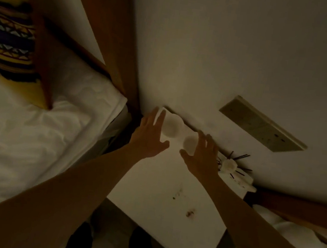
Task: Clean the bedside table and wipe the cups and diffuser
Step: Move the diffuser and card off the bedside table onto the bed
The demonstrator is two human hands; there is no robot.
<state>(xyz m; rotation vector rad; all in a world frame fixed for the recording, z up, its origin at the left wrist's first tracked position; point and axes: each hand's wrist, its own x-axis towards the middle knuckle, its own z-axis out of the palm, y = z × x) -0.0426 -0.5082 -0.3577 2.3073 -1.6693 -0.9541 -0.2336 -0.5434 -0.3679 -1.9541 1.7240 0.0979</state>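
Two white cups stand at the back of the white bedside table point(161, 202), close to the wall. My left hand point(149, 136) reaches beside the left cup point(171, 127), fingers spread and straight, just at its left side. My right hand point(202, 155) is spread just right of the right cup point(190, 144), thumb below it. Neither hand grips a cup. A reed diffuser point(229, 166) with dark sticks stands at the table's back right corner. Brown stains point(189, 212) mark the tabletop near its front.
A bed with white sheets point(40, 129) lies to the left, with a patterned yellow pillow point(7, 43) and a wooden headboard point(111, 41). A switch plate point(261, 124) is on the wall. Another white bed edge point(293, 232) shows at right.
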